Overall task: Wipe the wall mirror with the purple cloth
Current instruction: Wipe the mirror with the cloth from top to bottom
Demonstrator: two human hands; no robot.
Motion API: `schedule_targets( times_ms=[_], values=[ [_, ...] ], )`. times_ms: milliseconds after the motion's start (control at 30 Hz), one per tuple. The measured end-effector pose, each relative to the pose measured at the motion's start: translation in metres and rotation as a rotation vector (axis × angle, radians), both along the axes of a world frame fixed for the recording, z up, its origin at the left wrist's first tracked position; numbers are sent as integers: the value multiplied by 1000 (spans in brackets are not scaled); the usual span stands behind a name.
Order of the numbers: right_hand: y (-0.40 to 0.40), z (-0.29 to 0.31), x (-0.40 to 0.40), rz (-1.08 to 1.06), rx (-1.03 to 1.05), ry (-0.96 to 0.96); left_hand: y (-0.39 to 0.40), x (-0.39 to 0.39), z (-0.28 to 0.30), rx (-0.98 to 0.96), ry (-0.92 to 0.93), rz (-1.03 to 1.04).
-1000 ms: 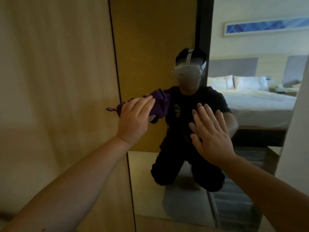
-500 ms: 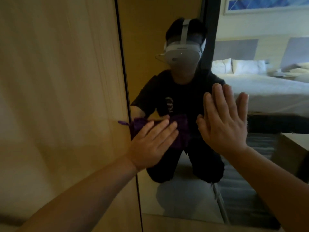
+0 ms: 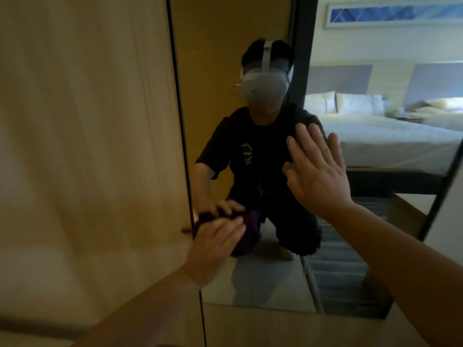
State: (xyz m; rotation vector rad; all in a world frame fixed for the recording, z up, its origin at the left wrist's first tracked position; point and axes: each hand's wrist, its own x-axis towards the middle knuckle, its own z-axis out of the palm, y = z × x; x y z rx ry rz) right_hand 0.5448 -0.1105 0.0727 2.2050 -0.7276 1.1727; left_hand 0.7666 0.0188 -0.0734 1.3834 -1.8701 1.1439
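Observation:
The tall wall mirror fills the middle and right of the view and reflects a kneeling person and a hotel bedroom. My left hand presses the bunched purple cloth flat against the glass low down, close to the mirror's left edge. The cloth shows past my fingers, with a small loop sticking out over the wood panel. My right hand rests flat on the glass higher up and to the right, fingers spread, holding nothing.
A light wood wall panel borders the mirror on the left. A wood strip runs under the mirror's bottom edge. A white wall edge stands at the far right.
My left hand has slid the purple cloth down the glass along the mirror's left edge. My right hand has stayed flat on the glass. The view has shifted downward.

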Motion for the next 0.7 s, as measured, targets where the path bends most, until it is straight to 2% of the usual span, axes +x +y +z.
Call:
schedule_targets(
  times_ms=[100, 200, 267, 333, 433, 500, 633, 700],
  values=[
    [8, 14, -34, 60, 57, 14, -12, -23, 102, -221, 85, -107],
    [1, 29, -64, -19, 85, -50, -33, -46, 217, -401, -12, -141],
    [-12, 35, -79, -75, 116, -95, -51, -63, 272, -445, -70, -105],
    [-26, 34, -90, -107, 117, -107, -65, -78, 295, -397, -67, -50],
    [-41, 25, -96, -87, 53, -104, -85, -86, 273, -264, -165, 49],
    [-48, 20, -95, -44, -4, -141, -92, -85, 245, -253, -215, 83],
    [-59, 15, -91, 0, -76, -189, -96, -85, 178, -308, -246, 11],
    [-61, 14, -89, 9, -96, -217, -90, -75, 123, -244, -280, -20]
  ],
)
